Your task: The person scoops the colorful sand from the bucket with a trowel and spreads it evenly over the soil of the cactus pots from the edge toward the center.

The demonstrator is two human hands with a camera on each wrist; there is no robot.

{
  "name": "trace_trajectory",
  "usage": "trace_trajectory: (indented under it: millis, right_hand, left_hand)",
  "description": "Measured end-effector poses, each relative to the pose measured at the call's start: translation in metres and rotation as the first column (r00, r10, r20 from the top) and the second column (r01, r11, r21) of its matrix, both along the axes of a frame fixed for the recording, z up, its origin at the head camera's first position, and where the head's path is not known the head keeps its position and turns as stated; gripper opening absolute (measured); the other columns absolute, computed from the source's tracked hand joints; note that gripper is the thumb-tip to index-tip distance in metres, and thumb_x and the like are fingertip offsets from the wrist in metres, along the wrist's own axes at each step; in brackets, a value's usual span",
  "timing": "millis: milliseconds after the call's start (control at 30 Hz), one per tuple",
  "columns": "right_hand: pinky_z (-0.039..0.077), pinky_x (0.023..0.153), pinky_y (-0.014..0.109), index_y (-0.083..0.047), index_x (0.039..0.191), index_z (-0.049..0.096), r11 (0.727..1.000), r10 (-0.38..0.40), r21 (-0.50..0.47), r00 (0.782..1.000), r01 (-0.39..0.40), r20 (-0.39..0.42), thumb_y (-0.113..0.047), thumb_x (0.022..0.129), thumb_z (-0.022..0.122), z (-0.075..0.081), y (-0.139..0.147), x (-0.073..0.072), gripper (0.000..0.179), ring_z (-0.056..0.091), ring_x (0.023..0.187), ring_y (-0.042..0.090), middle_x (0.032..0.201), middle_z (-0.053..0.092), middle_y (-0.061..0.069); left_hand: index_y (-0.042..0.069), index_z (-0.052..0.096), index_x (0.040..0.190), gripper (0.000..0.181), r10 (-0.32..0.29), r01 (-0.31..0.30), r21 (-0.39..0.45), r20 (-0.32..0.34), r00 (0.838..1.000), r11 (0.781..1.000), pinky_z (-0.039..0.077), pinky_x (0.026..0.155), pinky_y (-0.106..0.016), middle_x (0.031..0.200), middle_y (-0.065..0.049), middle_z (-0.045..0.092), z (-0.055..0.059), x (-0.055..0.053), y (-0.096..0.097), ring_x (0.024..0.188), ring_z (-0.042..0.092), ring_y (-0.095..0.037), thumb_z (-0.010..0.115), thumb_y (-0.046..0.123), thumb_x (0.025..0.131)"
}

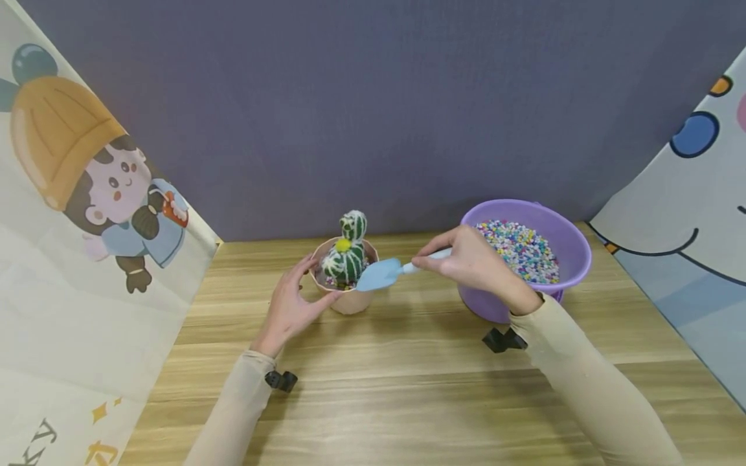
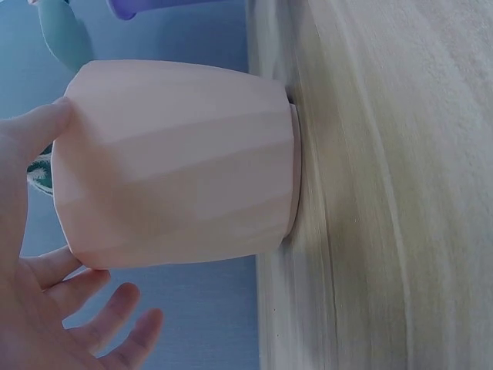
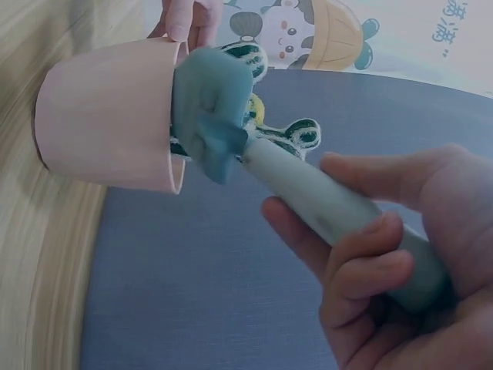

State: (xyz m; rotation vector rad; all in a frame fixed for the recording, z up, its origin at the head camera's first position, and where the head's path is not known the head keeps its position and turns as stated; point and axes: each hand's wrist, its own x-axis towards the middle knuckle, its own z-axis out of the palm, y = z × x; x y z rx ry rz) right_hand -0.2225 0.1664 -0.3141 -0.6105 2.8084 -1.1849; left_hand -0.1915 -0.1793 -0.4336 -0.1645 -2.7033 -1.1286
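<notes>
A pink flowerpot [image 1: 351, 302] stands upright on the wooden table, holding a green-and-white cactus [image 1: 344, 264] with a yellow flower. My left hand [image 1: 293, 305] holds the pot by its rim, thumb on one side and forefinger on the other; the remaining fingers hang off it in the left wrist view. Curled round the handle of a light blue toy shovel [image 1: 379, 274], my right hand [image 1: 469, 257] keeps the blade at the pot's right rim, tilted beside the cactus. Only the back of the blade shows in the right wrist view. Colourful beads [image 1: 342, 283] lie around the cactus base.
A purple bucket [image 1: 570, 255] full of multicoloured beads [image 1: 521, 251] stands right of the pot, below my right forearm. A grey wall [image 1: 373, 116] rises behind the table [image 1: 408, 401]. Panels with cartoon prints flank both sides.
</notes>
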Motion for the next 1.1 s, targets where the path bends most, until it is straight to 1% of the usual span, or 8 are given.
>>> trace_trajectory:
  millis: [267,533,633,767,833,900,1000,1100]
  right_hand:
    - [0.052,0.069,0.03,-0.017,0.096,0.087,1.0,0.001,0.004,1.0,-0.001,0.01,-0.034,0.091,0.082,0.001,0.001,0.0,0.018,0.063,0.075,0.016,0.096,0.083,0.002]
    - [0.052,0.069,0.029,-0.017,0.097,0.087,1.0,0.001,-0.002,1.0,-0.001,-0.009,-0.034,0.091,0.082,-0.001,0.005,-0.001,0.018,0.064,0.077,0.016,0.095,0.083,0.001]
    - [0.05,0.068,0.028,-0.017,0.097,0.087,1.0,-0.003,-0.006,1.0,0.003,-0.01,-0.033,0.091,0.082,-0.001,0.009,-0.002,0.018,0.062,0.076,0.016,0.094,0.083,0.001]
    - [0.047,0.065,0.026,-0.017,0.099,0.087,1.0,-0.001,-0.024,1.0,0.001,-0.001,-0.033,0.092,0.082,0.0,0.016,-0.004,0.019,0.059,0.073,0.017,0.094,0.083,0.002]
    - [0.046,0.063,0.026,-0.017,0.1,0.087,0.999,-0.001,-0.033,1.0,0.001,-0.003,-0.034,0.093,0.082,0.002,0.021,-0.004,0.02,0.057,0.072,0.016,0.093,0.082,0.003]
    - [0.045,0.06,0.026,-0.017,0.101,0.087,0.999,-0.001,-0.04,1.0,0.0,-0.008,-0.035,0.093,0.082,0.004,0.026,-0.003,0.021,0.055,0.067,0.013,0.091,0.081,0.004]
    - [0.041,0.051,0.026,-0.017,0.102,0.087,0.998,-0.011,-0.056,1.0,0.011,0.005,-0.037,0.092,0.083,0.008,0.035,-0.002,0.023,0.048,0.056,0.009,0.078,0.076,0.004]
    - [0.038,0.044,0.024,-0.017,0.104,0.086,0.996,-0.027,-0.082,0.999,0.03,0.033,-0.038,0.092,0.084,0.011,0.046,-0.001,0.025,0.044,0.049,0.006,0.07,0.07,0.002]
  left_hand:
    - [0.015,0.05,0.158,0.092,0.005,-0.005,-0.004,0.006,1.0,1.0,0.05,0.114,-0.058,0.173,-0.007,0.038,0.002,0.0,0.001,0.152,0.042,-0.038,0.086,0.056,0.084]
    - [0.011,0.047,0.159,0.095,0.007,-0.007,-0.003,-0.013,1.0,1.0,0.052,0.112,-0.059,0.168,-0.014,0.044,0.002,0.001,0.0,0.149,0.046,-0.04,0.086,0.054,0.084]
    - [0.01,0.046,0.159,0.095,0.007,-0.006,0.016,-0.04,0.999,1.0,0.054,0.108,-0.057,0.164,-0.016,0.048,0.004,0.001,0.0,0.144,0.05,-0.04,0.087,0.051,0.084]
    - [0.008,0.049,0.155,0.089,0.019,-0.009,0.082,-0.12,0.993,0.997,0.055,0.104,-0.057,0.158,-0.017,0.052,0.008,0.002,0.001,0.137,0.054,-0.039,0.089,0.042,0.083]
    - [0.006,0.052,0.152,0.086,0.041,-0.015,0.134,-0.193,0.98,0.991,0.055,0.103,-0.056,0.155,-0.018,0.055,0.011,0.003,0.003,0.135,0.055,-0.037,0.09,0.036,0.082]
    - [0.004,0.054,0.149,0.082,0.064,-0.01,0.185,-0.284,0.957,0.983,0.055,0.1,-0.055,0.15,-0.02,0.058,0.017,0.005,0.006,0.131,0.057,-0.036,0.091,0.031,0.081]
    - [0.002,0.059,0.145,0.077,0.084,0.022,0.233,-0.433,0.898,0.972,0.056,0.096,-0.048,0.144,-0.021,0.063,0.026,0.007,0.011,0.126,0.059,-0.03,0.091,0.024,0.079]
    - [0.001,0.061,0.143,0.074,0.075,0.07,0.25,-0.529,0.845,0.966,0.056,0.094,-0.037,0.142,-0.019,0.064,0.035,0.01,0.016,0.125,0.06,-0.025,0.09,0.021,0.077]
